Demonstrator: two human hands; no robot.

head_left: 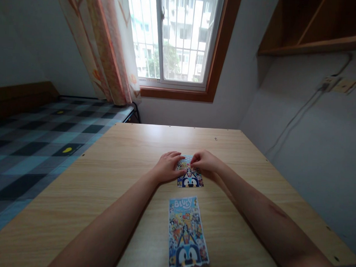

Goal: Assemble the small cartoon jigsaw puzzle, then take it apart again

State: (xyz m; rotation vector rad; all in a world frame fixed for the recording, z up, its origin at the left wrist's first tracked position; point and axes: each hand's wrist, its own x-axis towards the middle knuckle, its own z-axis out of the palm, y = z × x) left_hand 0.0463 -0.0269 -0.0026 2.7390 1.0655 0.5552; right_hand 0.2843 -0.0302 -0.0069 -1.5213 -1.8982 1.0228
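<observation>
A picture card [190,182] with a blue cartoon dog's face lies flat on the wooden table. My left hand [168,167] rests over its left edge, thumb and fingers spread apart. Above the card's upper right part, my right hand [205,161] has thumb and forefinger pinched together; anything between the fingertips is too small to name. Both hands hide parts of the card. Closer to me lies a larger printed sheet or packet [186,231] with the same picture, "BLUEY" lettering and a ragged bottom edge. Neither hand touches it.
The light wooden table [106,193] has a small dark mark or object [215,139] near its far right. A bed with a checked cover [49,136] adjoins on the left. A curtain [107,49] and barred window stand beyond; a cable [293,120] hangs along the right wall.
</observation>
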